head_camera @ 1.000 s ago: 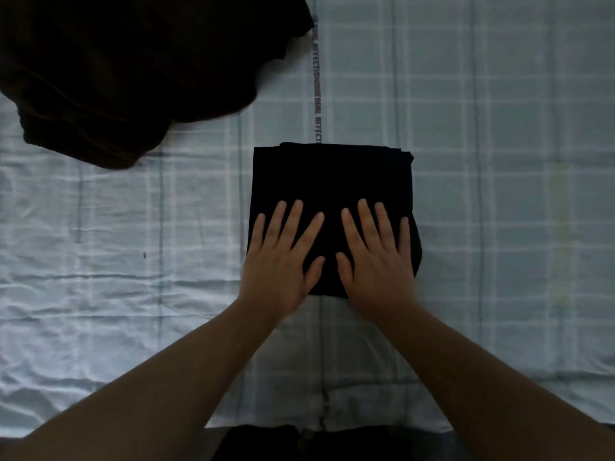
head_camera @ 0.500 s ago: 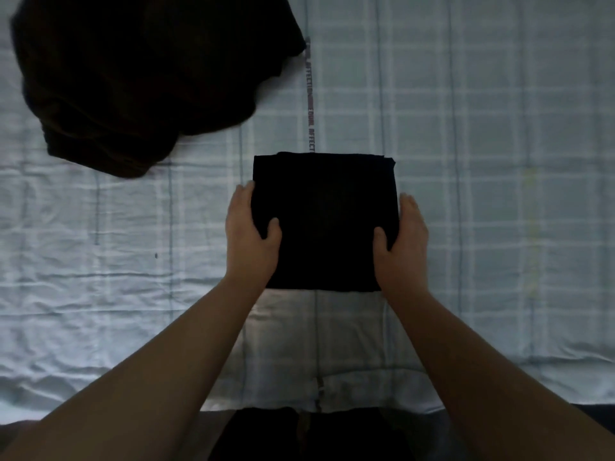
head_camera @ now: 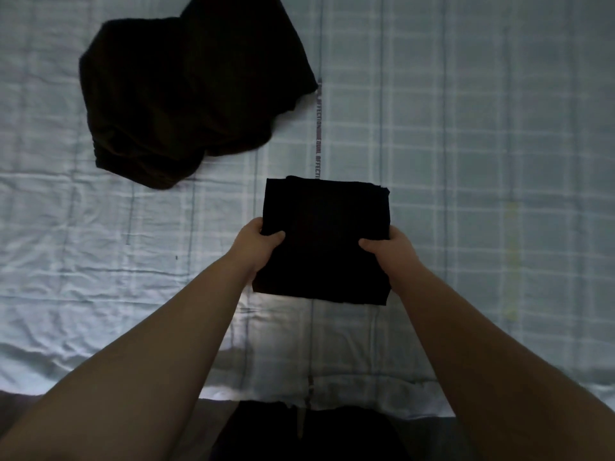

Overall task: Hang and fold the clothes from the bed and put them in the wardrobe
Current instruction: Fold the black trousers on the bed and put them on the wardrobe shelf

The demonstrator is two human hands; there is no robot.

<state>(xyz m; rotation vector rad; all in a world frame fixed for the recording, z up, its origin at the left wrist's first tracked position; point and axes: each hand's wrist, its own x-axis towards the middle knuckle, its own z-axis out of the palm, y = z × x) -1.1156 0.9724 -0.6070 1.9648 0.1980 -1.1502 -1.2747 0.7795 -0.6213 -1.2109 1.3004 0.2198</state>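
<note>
A black garment folded into a neat square (head_camera: 324,234) is held a little above the bed. My left hand (head_camera: 258,242) grips its left edge, thumb on top and fingers underneath. My right hand (head_camera: 391,249) grips its right edge the same way. A second dark garment (head_camera: 186,94) lies crumpled and unfolded on the bed at the upper left, apart from both hands.
The bed is covered by a pale checked sheet (head_camera: 482,161), wrinkled on the left side. The bed's near edge (head_camera: 366,390) runs across the bottom, with dark clothing of mine below it. No wardrobe is in view.
My hands went from pressing flat on top of the folded garment to gripping its two sides, and the garment has come up off the sheet toward me.
</note>
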